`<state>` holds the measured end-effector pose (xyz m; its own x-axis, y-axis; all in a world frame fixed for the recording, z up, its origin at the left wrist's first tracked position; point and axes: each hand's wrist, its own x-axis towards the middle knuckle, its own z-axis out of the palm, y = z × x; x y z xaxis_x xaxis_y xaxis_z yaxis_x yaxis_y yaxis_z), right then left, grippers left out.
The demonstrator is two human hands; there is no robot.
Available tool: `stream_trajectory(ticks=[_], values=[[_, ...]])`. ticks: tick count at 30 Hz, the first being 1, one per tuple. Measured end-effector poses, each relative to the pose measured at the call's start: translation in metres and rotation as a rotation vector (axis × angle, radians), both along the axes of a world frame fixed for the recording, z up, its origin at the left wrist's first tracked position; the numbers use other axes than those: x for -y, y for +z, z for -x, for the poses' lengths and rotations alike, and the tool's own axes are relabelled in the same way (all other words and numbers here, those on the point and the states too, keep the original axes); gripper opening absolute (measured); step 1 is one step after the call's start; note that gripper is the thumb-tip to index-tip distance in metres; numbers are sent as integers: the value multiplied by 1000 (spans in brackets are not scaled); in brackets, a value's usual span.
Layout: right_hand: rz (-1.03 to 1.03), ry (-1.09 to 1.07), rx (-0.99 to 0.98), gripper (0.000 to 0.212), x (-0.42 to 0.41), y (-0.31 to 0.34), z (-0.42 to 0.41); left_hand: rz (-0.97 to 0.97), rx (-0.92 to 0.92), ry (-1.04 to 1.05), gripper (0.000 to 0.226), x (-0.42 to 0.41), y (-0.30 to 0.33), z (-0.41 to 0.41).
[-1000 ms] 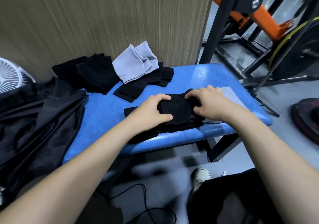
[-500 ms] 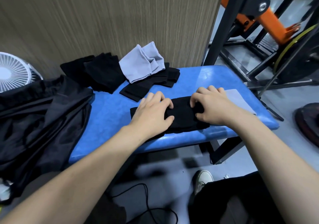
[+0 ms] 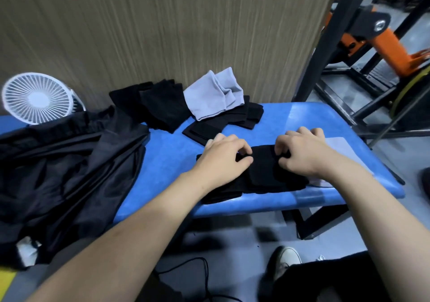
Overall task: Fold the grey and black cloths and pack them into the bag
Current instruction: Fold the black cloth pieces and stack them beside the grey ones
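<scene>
**A gym floor**

The padded blue vinyl surface point(image 3: 314, 115) is a workout bench. Just right of it stand a black steel rack upright point(image 3: 325, 52), an orange machine arm point(image 3: 391, 45) and a yellow-rimmed weight plate point(image 3: 409, 90) on grey flooring.

Black cloth point(image 3: 265, 173) folded at bench front; grey cloth point(image 3: 214, 94) — crumpled — atop black pile behind; black bag point(image 3: 69, 162) left

No text, label, brand or number could be read anywhere in the frame (the far upper right, around the gym gear, was too blurred).
</scene>
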<state>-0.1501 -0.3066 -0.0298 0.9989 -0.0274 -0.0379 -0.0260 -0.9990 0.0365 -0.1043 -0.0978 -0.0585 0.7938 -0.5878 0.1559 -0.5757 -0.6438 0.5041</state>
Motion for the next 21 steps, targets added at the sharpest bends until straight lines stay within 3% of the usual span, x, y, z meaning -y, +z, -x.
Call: stream_trajectory(ticks=[4, 8, 13, 21], values=[[-146, -29, 165, 8, -15, 2, -25, 98, 55, 107, 14, -16, 4, -31], [-301, -40, 204, 11, -34, -7, -55, 54, 139, 239, 18, -36, -2, -70], [-560, -101, 165, 31, -63, -16, -96, 26, 102, 279, 21, -42, -15, -100], [-883, -185, 90, 58, -97, -19, -127, -140, -30, 250, 50, -21, -19, -105]])
